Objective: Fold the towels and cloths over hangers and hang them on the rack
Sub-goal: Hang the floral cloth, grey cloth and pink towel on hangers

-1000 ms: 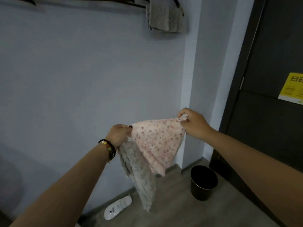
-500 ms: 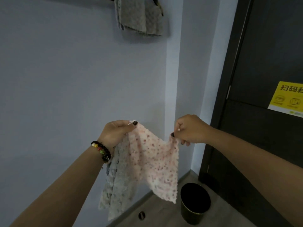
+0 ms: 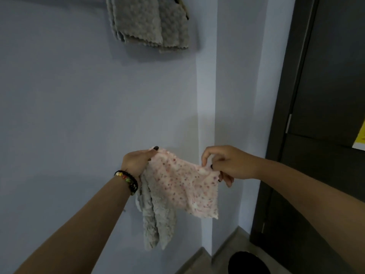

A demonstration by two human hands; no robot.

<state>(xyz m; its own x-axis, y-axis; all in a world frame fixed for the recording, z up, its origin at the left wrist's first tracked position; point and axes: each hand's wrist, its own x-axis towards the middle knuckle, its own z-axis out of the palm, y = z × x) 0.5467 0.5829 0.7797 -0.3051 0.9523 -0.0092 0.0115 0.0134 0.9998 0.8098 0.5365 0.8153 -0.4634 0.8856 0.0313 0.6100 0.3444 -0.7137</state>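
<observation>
Pale blue-grey wall (image 3: 79, 115) across most of the view, with a corner edge running down right of centre. Dark door (image 3: 325, 95) in a dark frame at the right, a yellow sticker (image 3: 360, 139) cut off by the right edge. Strip of grey-brown floor (image 3: 199, 262) at the bottom, meeting the wall along a low skirting. One round black bin (image 3: 248, 263) on the floor near the door, only partly in view.

Cloths counted: three. One grey cloth hung high (image 3: 150, 22) against the wall at the top, folded double with scalloped lower edges, a dark piece of hanger just showing at its upper right; rack itself out of view. One pink spotted cloth (image 3: 183, 186) held up in mid-air between the two hands, sagging in the middle, lower edge hanging free. One grey cloth (image 3: 156, 220) dangling below the left hand, partly behind the pink one.

Hands counted: two. Left hand (image 3: 138, 161) closed on the pink cloth's left top corner, thumb on top, the grey cloth bunched in the same grasp. One beaded bracelet (image 3: 127, 180) on the left wrist. Right hand (image 3: 227, 165) pinching the pink cloth's right top corner between thumb and fingers.
</observation>
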